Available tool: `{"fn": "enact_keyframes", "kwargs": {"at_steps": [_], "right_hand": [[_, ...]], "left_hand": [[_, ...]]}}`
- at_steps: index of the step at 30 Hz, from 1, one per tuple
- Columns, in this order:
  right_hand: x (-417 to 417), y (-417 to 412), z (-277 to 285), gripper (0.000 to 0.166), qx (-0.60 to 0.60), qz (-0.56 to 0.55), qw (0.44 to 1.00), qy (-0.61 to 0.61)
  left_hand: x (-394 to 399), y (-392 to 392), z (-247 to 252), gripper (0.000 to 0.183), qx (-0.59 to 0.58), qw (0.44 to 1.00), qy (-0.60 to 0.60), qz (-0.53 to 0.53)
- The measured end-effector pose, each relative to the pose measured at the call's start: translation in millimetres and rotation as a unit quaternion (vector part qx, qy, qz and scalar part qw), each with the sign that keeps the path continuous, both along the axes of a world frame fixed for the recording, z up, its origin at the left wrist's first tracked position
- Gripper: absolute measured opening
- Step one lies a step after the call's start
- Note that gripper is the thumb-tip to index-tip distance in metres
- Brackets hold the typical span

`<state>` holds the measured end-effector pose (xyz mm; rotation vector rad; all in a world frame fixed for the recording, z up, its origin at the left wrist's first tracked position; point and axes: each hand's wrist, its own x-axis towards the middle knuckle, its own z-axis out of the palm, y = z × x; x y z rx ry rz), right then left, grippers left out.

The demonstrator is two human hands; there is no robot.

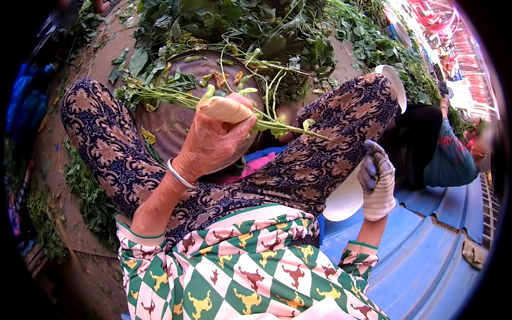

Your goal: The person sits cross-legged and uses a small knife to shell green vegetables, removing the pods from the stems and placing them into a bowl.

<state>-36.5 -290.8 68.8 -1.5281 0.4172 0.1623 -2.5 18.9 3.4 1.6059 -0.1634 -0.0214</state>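
My left hand (pixel 210 140), bare with a silvery bracelet and a tan wrapping on one finger, grips a green bean plant stalk (pixel 168 94). Plump green pods (pixel 250 90) hang from the stalk. Underneath is a round, brownish metal lid or tray (pixel 176 124) with loose leaves and a pod on it. My right hand (pixel 376 180) wears a striped glove with greyish-purple fingers. Its fingers are curled beside my right thigh, above a white container (pixel 344 200); a small greenish spot shows among them, but what it is cannot be made out.
A large heap of leafy bean plants (pixel 240 28) lies beyond the tray, with more greenery (pixel 90 200) at left. Another white rim (pixel 394 86) shows behind my right knee. A person (pixel 448 156) sits at right, near blue corrugated sheeting (pixel 416 244).
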Motion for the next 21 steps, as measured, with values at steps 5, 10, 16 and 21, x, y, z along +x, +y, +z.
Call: {"fn": "enact_keyframes", "kwargs": {"at_steps": [5,10,16,21], "right_hand": [[-7,-63,-52,0.021,-0.279,-0.100,0.938,0.182],[-21,-82,-77,0.016,-0.555,-0.024,0.832,0.012],[36,-5,-6,0.022,-0.254,-0.076,0.960,-0.088],[46,109,3,0.035,-0.022,0.247,0.969,0.017]], "left_hand": [[-2,-1,-15,0.013,0.073,0.997,0.001,-0.011],[-2,-2,-10,0.011,0.063,0.998,-0.013,0.018],[2,5,3,0.009,-0.072,0.991,0.081,0.076],[12,23,5,0.012,-0.148,0.973,0.107,0.141]]}}
